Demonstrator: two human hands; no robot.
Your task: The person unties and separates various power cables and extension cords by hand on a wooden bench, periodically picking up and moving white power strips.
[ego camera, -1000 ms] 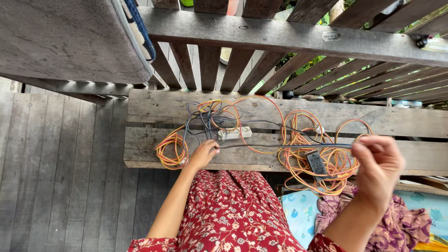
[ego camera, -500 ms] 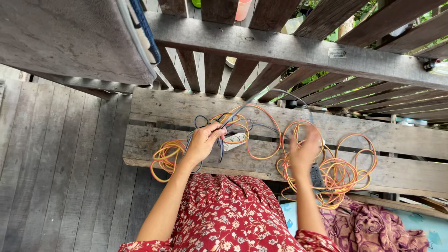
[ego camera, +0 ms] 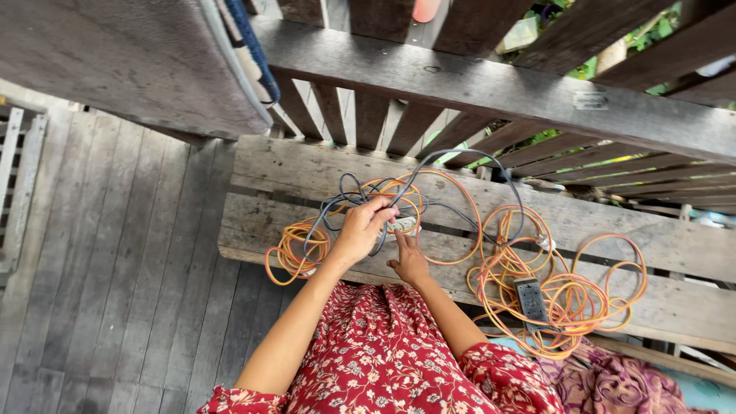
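The left hand (ego camera: 359,230) is closed in a grip around a bundle of grey cable (ego camera: 383,201), its fingers curled over several strands and lifting them a little above the worktop (ego camera: 291,172). Just right of that hand, and partly hidden under its fingertips, lies a white power strip (ego camera: 402,224). The right hand (ego camera: 409,264) rests just below the white power strip with its grip spread loose: fingers extended, one fingertip touching the strip's near edge, nothing pinched between them.

From the left hand's grip the grey cable rises in a tall loop above the white power strip, arcs over to the right and drops down among the orange wire there. Orange cable (ego camera: 448,230) curves around the white power strip in wide loops. A smaller coil of orange cable (ego camera: 290,249) lies left of the strip, at the near edge of the worktop. Well to the right of the strip sits a larger tangle of orange wire (ego camera: 583,295), and in its middle lies a dark grey socket block (ego camera: 530,299).

The worktop is a weathered plank bench. Beyond the strip stands a slatted wooden railing (ego camera: 491,84). Nearer than the strip is the person's red floral dress (ego camera: 383,353), and left of it the grey deck boards (ego camera: 115,261).
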